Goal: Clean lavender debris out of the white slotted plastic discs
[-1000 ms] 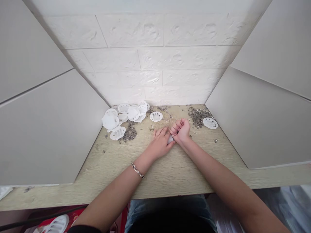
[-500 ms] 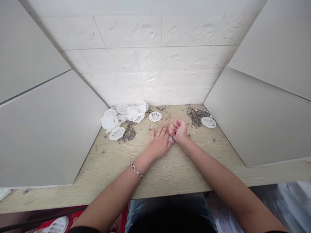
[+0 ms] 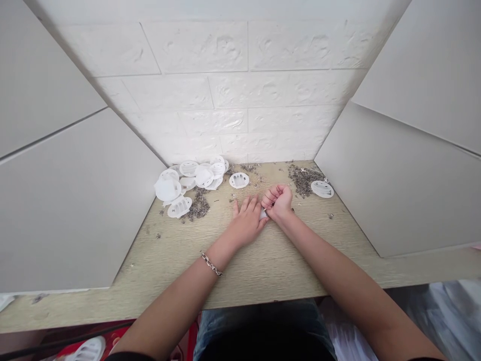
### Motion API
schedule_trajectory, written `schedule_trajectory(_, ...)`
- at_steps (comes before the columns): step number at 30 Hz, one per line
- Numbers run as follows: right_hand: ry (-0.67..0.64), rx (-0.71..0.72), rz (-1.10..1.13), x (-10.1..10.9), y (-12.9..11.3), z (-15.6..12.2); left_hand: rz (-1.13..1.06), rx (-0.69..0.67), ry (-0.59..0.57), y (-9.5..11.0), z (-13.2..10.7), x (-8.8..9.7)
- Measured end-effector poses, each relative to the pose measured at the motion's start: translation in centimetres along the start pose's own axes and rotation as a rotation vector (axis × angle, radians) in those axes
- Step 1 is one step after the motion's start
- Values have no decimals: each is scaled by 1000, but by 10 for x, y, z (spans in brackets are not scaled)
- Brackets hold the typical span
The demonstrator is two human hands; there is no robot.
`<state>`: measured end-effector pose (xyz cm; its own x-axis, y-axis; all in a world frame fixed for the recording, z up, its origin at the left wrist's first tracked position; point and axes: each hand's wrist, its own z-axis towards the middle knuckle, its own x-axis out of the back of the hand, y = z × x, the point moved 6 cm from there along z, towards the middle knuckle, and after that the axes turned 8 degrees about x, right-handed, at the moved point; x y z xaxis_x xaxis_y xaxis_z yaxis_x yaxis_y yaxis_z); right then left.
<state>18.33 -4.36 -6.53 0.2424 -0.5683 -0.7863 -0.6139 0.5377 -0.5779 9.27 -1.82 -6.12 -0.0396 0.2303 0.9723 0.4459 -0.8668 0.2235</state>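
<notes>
White piece (image 3: 263,214): holding it against the tabletop (image 3: 259,271) with the left hand (image 3: 246,223), curling the right hand (image 3: 279,203) alongside, cannot tell around what, with a slotted disc (image 3: 239,180) beyond.

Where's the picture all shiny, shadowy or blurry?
Head view, back: shiny glare on the wall, with darker shade along its sides; head view, bottom right: pale stuff looks smeary; head view, middle: the left hand and right hand look fairly clear.

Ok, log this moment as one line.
left hand: on white piece | right hand: curled beside it | ahead: slotted white disc | rightward: small grey parts heap
</notes>
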Motion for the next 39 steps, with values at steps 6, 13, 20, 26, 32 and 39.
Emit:
schedule_trajectory(6, 2, 48, -55, -4, 1, -2, 8, 13, 0, 1, 0, 1)
schedule_trajectory(13, -53, 272, -237, -8, -3, -7, 15, 22, 7, 3, -1, 2)
schedule_trajectory(20, 63, 273, -214, -1, -5, -8, 1, 30, 33, 7, -3, 6)
schedule_trajectory(26, 170, 246, -157, 2, -5, -8, 3, 12, 57, 6, -2, 4)
schedule_trajectory(32, 210, 222, -137, 5, -5, -5, 8, 8, 60, 7, -2, 4)
schedule_trajectory(39, 226, 233, -193, 5, -4, -4, 3, 8, 58, 6, -2, 3)
